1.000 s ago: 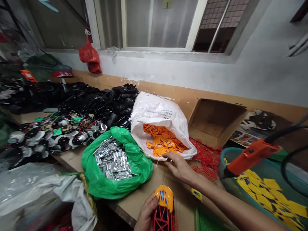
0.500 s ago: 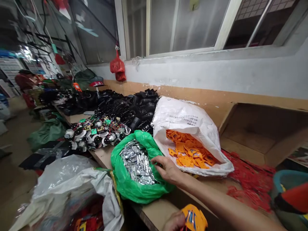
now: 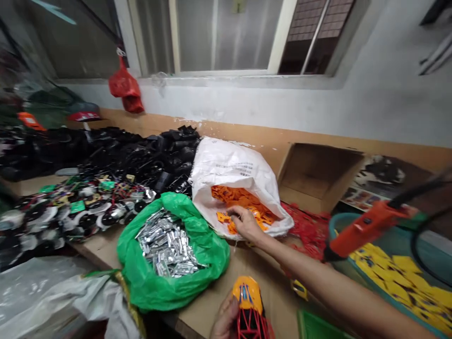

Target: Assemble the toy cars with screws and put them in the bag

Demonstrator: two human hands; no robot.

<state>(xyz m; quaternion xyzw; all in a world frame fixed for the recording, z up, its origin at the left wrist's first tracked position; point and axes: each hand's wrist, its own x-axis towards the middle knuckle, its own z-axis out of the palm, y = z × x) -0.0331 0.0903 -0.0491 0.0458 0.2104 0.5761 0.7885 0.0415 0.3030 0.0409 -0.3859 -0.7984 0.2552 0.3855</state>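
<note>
While my left grip (image 3: pixel 225 318) clenches the toy car shell (image 3: pixel 248 294), my right grip (image 3: pixel 244 223) touches the orange plastic pieces (image 3: pixel 245 200); whether it holds one, I cannot tell.

The right arm (image 3: pixel 339 287) is extended forward from the lower right, the right hand (image 3: pixel 245 223) turned palm down, fingers (image 3: pixel 235 213) loosely curled; the left hand (image 3: pixel 224 318) is held low, curled closed, cut off below.
</note>
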